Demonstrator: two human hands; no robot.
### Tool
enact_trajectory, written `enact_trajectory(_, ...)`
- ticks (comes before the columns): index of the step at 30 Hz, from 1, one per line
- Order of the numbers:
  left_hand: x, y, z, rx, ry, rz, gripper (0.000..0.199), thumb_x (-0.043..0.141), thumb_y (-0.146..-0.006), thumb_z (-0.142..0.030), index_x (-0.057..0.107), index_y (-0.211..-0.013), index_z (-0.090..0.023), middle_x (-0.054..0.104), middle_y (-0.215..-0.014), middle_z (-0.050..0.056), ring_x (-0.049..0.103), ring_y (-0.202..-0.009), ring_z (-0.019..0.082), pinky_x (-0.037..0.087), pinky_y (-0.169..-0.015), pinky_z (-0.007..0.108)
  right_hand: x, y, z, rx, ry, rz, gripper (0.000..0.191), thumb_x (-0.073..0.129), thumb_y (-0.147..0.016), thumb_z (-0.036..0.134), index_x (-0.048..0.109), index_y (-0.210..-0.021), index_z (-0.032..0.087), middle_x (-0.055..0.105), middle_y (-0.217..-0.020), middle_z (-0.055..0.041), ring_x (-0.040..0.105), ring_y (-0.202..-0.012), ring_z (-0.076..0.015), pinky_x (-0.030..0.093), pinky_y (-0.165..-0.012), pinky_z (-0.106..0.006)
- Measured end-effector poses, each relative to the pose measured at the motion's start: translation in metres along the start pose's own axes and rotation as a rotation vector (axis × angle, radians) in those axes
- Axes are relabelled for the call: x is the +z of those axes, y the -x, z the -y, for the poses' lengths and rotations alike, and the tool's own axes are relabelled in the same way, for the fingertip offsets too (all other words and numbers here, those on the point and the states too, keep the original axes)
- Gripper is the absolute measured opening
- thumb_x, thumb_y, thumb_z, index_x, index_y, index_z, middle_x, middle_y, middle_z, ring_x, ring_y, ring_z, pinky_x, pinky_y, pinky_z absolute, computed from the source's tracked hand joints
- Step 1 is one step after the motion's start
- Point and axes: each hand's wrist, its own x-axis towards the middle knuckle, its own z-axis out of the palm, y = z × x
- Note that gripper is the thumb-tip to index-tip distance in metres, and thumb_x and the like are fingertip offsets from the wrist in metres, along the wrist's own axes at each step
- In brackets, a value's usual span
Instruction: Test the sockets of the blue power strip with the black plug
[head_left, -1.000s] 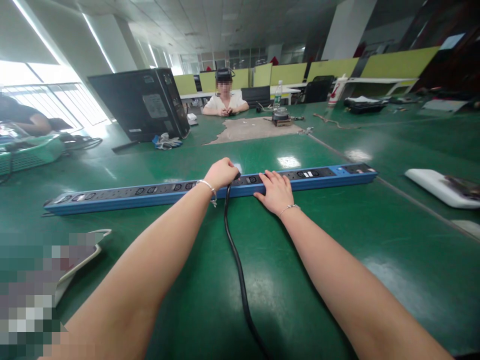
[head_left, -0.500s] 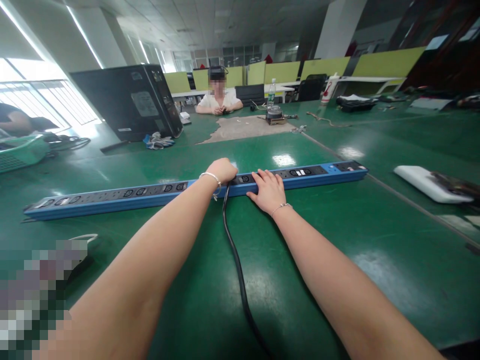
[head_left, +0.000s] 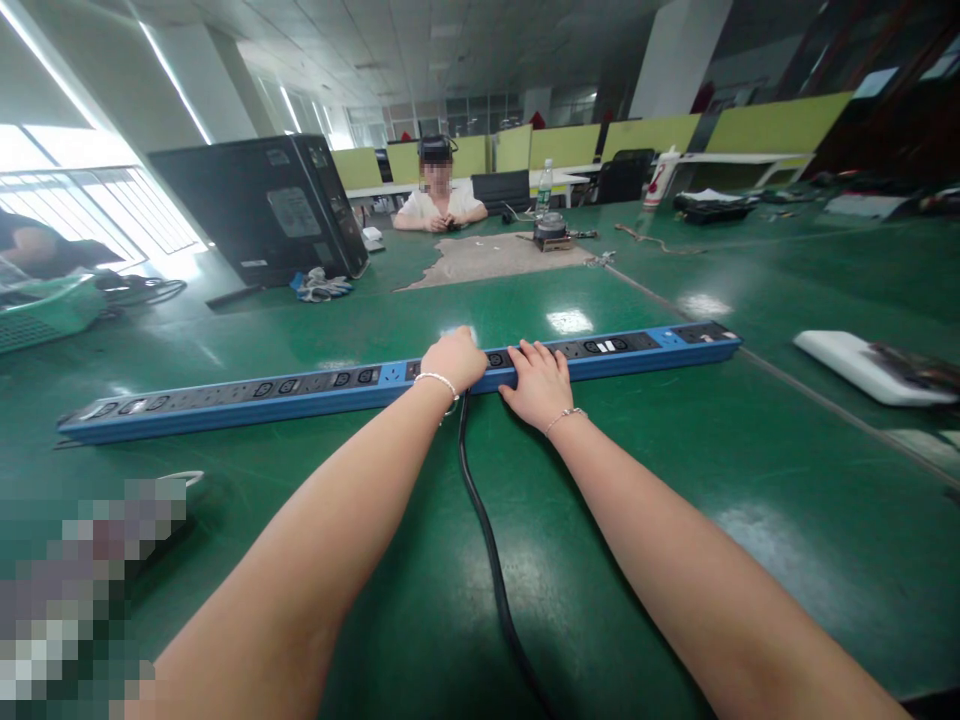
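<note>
A long blue power strip (head_left: 330,402) with black sockets lies across the green table. Over its middle, my left hand (head_left: 455,362) is closed around the end of a black cable (head_left: 489,540); whatever plug is there is hidden under the fingers. The cable runs from beneath this hand toward the near edge of the view. Just to the right, my right hand (head_left: 538,385) rests on the strip with its fingers spread over the sockets and the thumb on the near side.
Behind the strip stand a black computer case (head_left: 262,210), gloves (head_left: 321,285) and a bottle (head_left: 544,188). A person (head_left: 439,205) sits across the green table (head_left: 637,480). A green basket (head_left: 52,310) is at left, a white object (head_left: 862,368) at right.
My left hand has rolled forward over the strip, now covering the cable's end. The strip has shifted slightly to the right in view. My right hand keeps its place on it.
</note>
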Motion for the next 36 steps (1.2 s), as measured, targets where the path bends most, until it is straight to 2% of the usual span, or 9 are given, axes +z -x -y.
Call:
enact_trajectory(4, 0.0, 0.0, 0.005, 0.022, 0.001, -0.009, 0.032, 0.044, -0.081, -0.033, 0.058, -0.104, -0.016, 0.069, -0.099, 0.016, 0.065, -0.093, 0.028, 0.047, -0.077, 0.036, -0.002, 0.001, 0.018, -0.102, -0.121, -0.02, 0.051, 0.048, -0.081, 0.024, 0.049, -0.132, 0.015, 0.05, -0.137, -0.0104, 0.044, -0.124, -0.0231, 0.025, -0.107, -0.042)
enact_trajectory(9, -0.006, 0.012, 0.028, 0.198, 0.014, 0.033, 0.044, 0.031, -0.09, -0.046, 0.061, -0.11, -0.022, 0.068, -0.105, 0.01, 0.062, -0.098, 0.024, 0.046, -0.083, 0.034, 0.002, 0.002, 0.029, -0.197, -0.092, -0.025, 0.055, 0.047, -0.082, 0.025, 0.043, -0.137, 0.018, 0.052, -0.135, -0.0081, 0.04, -0.128, -0.0216, 0.023, -0.107, -0.04)
enact_trajectory(14, 0.001, 0.029, 0.059, 0.308, -0.131, -0.191, 0.048, 0.033, -0.09, -0.049, 0.054, -0.126, -0.026, 0.053, -0.133, 0.009, 0.043, -0.126, 0.024, 0.032, -0.103, 0.039, 0.001, 0.003, 0.03, -0.206, -0.085, -0.065, 0.055, 0.048, -0.085, 0.032, 0.039, -0.139, 0.031, 0.042, -0.144, -0.0034, 0.043, -0.125, -0.022, 0.025, -0.105, -0.043)
enact_trajectory(16, 0.007, 0.031, 0.07, 0.289, -0.167, -0.174, 0.057, 0.037, -0.087, -0.056, 0.046, -0.133, -0.023, 0.045, -0.142, 0.01, 0.034, -0.133, 0.027, 0.025, -0.108, 0.047, 0.001, 0.001, 0.032, -0.244, -0.093, -0.07, 0.052, 0.047, -0.086, 0.032, 0.042, -0.137, 0.027, 0.038, -0.146, -0.0048, 0.045, -0.123, -0.022, 0.028, -0.104, -0.042)
enact_trajectory(19, 0.018, 0.032, 0.079, 0.284, -0.197, -0.162, 0.067, 0.04, -0.084, -0.061, 0.042, -0.136, -0.019, 0.046, -0.141, 0.012, 0.038, -0.13, 0.03, 0.017, -0.109, 0.056, 0.002, -0.005, 0.037, -0.288, -0.105, -0.075, 0.046, 0.044, -0.089, 0.032, 0.047, -0.132, 0.016, 0.046, -0.14, -0.0105, 0.05, -0.117, -0.022, 0.036, -0.096, -0.035)
enact_trajectory(22, 0.024, 0.03, 0.08, 0.301, -0.207, -0.215, 0.064, 0.04, -0.085, -0.059, 0.046, -0.133, -0.017, 0.054, -0.132, 0.012, 0.046, -0.122, 0.03, 0.022, -0.107, 0.055, 0.003, -0.013, 0.047, -0.228, -0.069, -0.081, 0.039, 0.039, -0.092, 0.033, 0.053, -0.122, 0.014, 0.061, -0.121, -0.0121, 0.059, -0.1, -0.0221, 0.041, -0.085, -0.032)
enact_trajectory(26, 0.026, 0.03, 0.078, 0.306, -0.22, -0.271, 0.058, 0.04, -0.086, -0.055, 0.051, -0.127, -0.016, 0.06, -0.124, 0.011, 0.051, -0.115, 0.028, 0.031, -0.102, 0.047, 0.004, -0.018, 0.056, -0.155, 0.001, -0.085, 0.029, 0.039, -0.092, 0.035, 0.058, -0.107, 0.018, 0.066, -0.103, -0.0102, 0.06, -0.089, -0.0218, 0.041, -0.076, -0.031)
enact_trajectory(31, 0.028, 0.03, 0.079, 0.32, -0.232, -0.311, 0.058, 0.043, -0.085, -0.056, 0.052, -0.125, -0.015, 0.06, -0.121, 0.011, 0.052, -0.112, 0.028, 0.034, -0.098, 0.043, 0.015, -0.02, 0.052, -0.16, -0.064, -0.165, 0.033, 0.04, -0.093, 0.037, 0.054, -0.114, 0.017, 0.065, -0.108, -0.01, 0.058, -0.1, -0.0217, 0.038, -0.089, -0.033)
enact_trajectory(36, 0.029, 0.03, 0.08, 0.326, -0.231, -0.311, 0.061, 0.042, -0.085, -0.058, 0.051, -0.126, -0.015, 0.06, -0.122, 0.012, 0.052, -0.113, 0.028, 0.033, -0.098, 0.042, 0.021, -0.022, 0.049, -0.18, -0.157, -0.126, 0.03, 0.04, -0.094, 0.033, 0.055, -0.112, 0.014, 0.067, -0.107, -0.011, 0.061, -0.095, -0.0208, 0.04, -0.09, -0.032)
